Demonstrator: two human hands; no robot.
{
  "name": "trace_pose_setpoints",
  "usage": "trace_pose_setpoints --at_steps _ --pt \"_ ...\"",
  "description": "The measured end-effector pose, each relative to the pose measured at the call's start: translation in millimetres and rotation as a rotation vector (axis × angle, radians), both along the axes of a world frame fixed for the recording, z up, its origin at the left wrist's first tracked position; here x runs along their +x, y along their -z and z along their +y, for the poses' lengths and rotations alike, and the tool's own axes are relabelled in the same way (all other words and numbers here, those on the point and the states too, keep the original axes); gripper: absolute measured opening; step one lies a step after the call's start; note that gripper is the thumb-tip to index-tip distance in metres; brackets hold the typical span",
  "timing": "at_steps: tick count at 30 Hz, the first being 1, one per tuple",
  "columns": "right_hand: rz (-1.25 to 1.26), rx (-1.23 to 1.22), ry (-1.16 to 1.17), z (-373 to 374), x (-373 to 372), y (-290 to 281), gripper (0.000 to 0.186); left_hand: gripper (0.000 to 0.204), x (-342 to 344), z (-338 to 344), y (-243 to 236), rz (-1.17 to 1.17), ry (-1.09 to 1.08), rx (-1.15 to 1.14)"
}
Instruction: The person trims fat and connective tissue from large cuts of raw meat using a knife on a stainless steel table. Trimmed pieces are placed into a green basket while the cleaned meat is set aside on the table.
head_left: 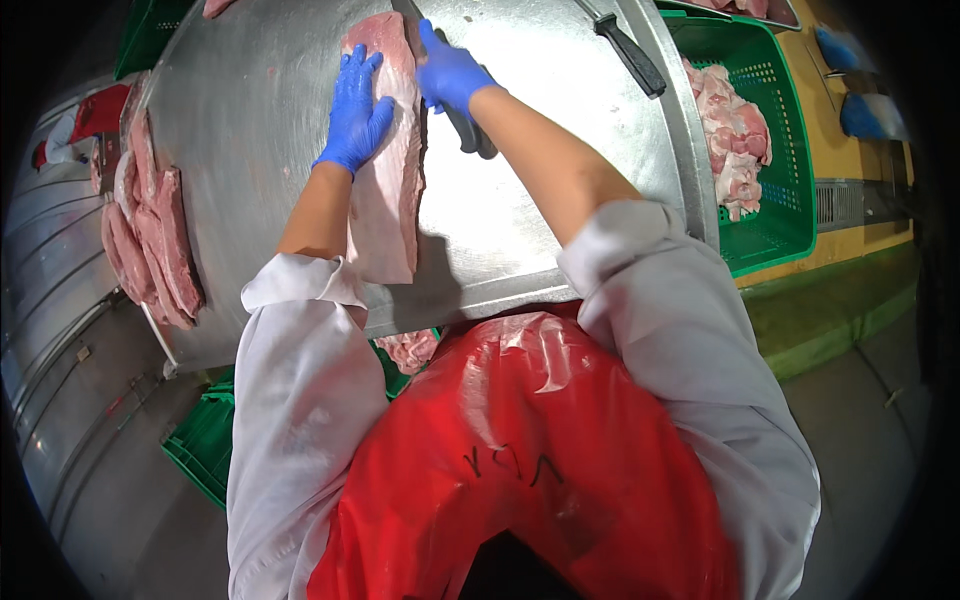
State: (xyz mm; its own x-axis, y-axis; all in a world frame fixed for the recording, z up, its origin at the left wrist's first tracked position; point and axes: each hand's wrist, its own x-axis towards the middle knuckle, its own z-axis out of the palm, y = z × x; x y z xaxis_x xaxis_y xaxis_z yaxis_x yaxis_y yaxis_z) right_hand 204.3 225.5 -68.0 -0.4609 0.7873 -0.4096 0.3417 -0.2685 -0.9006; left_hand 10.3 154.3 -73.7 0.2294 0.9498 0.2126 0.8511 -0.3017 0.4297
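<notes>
A long slab of pale pink meat with a fatty surface [382, 220] lies lengthwise on the metal table, its narrow end toward me. My left hand [354, 115], in a blue glove, rests flat on its upper part with the fingers stretched out and the thumb apart. Along the slab's right edge, my right hand [452, 75], gloved in blue too, is closed round the black handle of a knife [466, 132]. Part of the blade shows at the far end of the slab; the rest is hidden by the hand and meat.
A second knife [632, 58] with a black handle lies at the table's [250, 70] far right. Several meat strips [158, 225] lie along the left edge. On the right stands a green crate [790, 190] holding meat pieces [735, 135]. Another green crate [205, 440] sits below left.
</notes>
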Motion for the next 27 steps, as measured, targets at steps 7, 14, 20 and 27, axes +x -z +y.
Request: trace_pose_setpoints --at_steps 7,14,20,27 --pt "-0.191 0.012 -0.164 -57.6 2.0 -33.2 0.082 0.060 -7.6 -4.1 5.9 0.006 -0.070 0.006" --pt "-0.144 0.010 -0.220 -84.2 -8.9 -2.7 0.083 0.056 -16.8 11.4 18.3 -0.044 -0.176 0.074" --pt "-0.116 -0.117 -0.200 -200.6 10.0 -37.9 0.074 0.056 -16.8 2.0 22.7 0.005 -0.220 0.111" --pt "0.043 -0.154 -0.434 -314.1 62.4 -61.7 0.076 0.049 -28.4 9.8 12.1 0.141 -0.199 0.200"
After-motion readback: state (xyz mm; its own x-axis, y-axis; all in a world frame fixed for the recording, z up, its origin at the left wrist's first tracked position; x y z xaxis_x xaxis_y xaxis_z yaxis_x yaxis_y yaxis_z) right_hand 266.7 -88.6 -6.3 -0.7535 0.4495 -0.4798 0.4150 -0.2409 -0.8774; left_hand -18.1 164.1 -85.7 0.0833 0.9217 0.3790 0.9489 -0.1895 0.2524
